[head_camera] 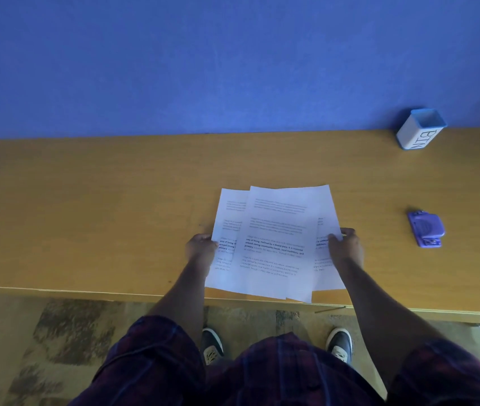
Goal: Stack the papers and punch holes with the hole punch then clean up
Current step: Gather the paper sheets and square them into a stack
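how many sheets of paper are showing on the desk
3, fanned and overlapping at the desk's near edge: top sheet in the middle, left sheet peeking from under it, right sheet likewise. Further sheets may be hidden beneath.

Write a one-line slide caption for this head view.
Both hands grip fanned papers on the desk; hole punch untouched.
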A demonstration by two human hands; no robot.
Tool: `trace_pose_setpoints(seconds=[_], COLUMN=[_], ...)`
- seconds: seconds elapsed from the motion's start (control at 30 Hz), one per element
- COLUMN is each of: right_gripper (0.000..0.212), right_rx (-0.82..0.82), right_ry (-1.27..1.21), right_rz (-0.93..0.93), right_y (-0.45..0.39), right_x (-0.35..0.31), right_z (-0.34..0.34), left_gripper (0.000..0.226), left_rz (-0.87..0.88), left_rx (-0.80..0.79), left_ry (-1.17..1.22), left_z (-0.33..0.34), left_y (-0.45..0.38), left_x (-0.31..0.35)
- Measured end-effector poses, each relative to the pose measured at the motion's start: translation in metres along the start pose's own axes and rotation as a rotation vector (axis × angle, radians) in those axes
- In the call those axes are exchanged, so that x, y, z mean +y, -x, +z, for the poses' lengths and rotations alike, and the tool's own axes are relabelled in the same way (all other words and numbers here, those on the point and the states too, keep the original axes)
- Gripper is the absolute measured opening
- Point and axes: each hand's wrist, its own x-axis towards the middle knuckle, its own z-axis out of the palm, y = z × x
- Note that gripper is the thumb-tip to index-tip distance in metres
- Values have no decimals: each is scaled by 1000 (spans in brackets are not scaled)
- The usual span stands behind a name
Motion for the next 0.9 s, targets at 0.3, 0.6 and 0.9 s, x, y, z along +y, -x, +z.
trace_pose_setpoints(seconds=[0.3, 0.6, 0.9], right_gripper=[47, 49, 47], right_rx=[-39, -8, -83], right_ry=[124, 371, 326], right_rz=[-24, -102, -150], right_y=[3, 13, 13], right_x=[-3, -9, -17], right_z=[5, 6, 11], left_gripper=[35, 28, 42], left_rz=[10, 327, 374], left_rx=[9, -43, -124], left_ry=[-12, -514, -606], left_z=[21, 26, 40], left_y=[8, 24, 21], left_x=[7, 17, 19])
